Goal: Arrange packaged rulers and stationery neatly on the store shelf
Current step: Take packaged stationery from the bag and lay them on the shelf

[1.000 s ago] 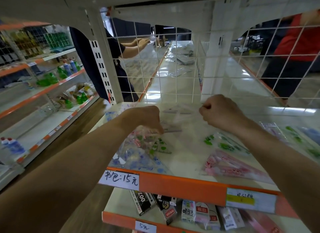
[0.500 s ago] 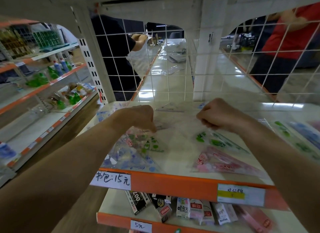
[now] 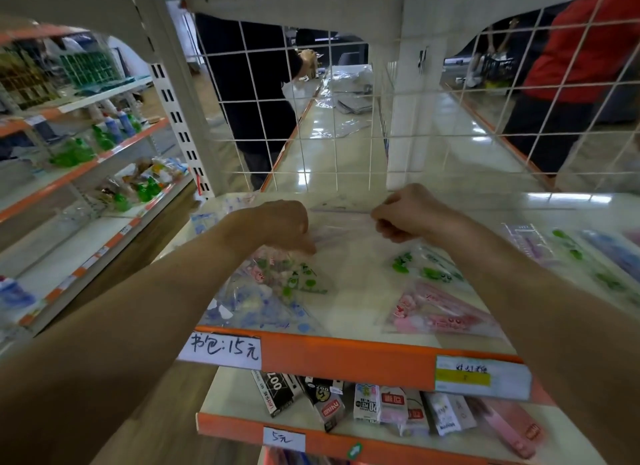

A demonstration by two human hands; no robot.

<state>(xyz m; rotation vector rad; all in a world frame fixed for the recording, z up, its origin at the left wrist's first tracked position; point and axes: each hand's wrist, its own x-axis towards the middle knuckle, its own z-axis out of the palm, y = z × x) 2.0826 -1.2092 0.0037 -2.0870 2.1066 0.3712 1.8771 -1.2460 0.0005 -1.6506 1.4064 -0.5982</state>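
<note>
1. Lying below the hands is a white shelf [image 3: 349,312] with an orange front lip. A white wire grid [image 3: 311,146] stands along its 12 o'clock edge, and glossy shelf tops run on beyond the grid.
2. At 9 o'clock, side shelves [image 3: 86,167] hold green and blue bottles. Behind the grid a person in dark clothes [image 3: 256,94] stands at 11 o'clock and a person in red [image 3: 581,49] at 2 o'clock.
3. Three price labels show: a handwritten label [image 3: 225,348] at 7 o'clock on the lip, a printed label [image 3: 481,378] with a yellow band at 5 o'clock, and a small label [image 3: 284,438] on the lower lip at 6 o'clock.
4. Four printed packets lie plainly on the shelf. A green packet [image 3: 298,281] overlaps a blue packet [image 3: 256,309] at 8 o'clock. A second green packet [image 3: 426,270] and a pink packet [image 3: 440,315] lie at 4 o'clock. More lie at 3 o'clock, too blurred to count.
5. Small boxes [image 3: 367,402] crowd the lower shelf.
6. The left hand [image 3: 277,227] and right hand [image 3: 405,215] are both clenched, knuckles up. Each grasps an upper corner of one clear packet [image 3: 343,229] stretched between them, over the middle of the shelf towards 12 o'clock.
7. That packet is see-through and almost colourless; its contents cannot be made out.
</note>
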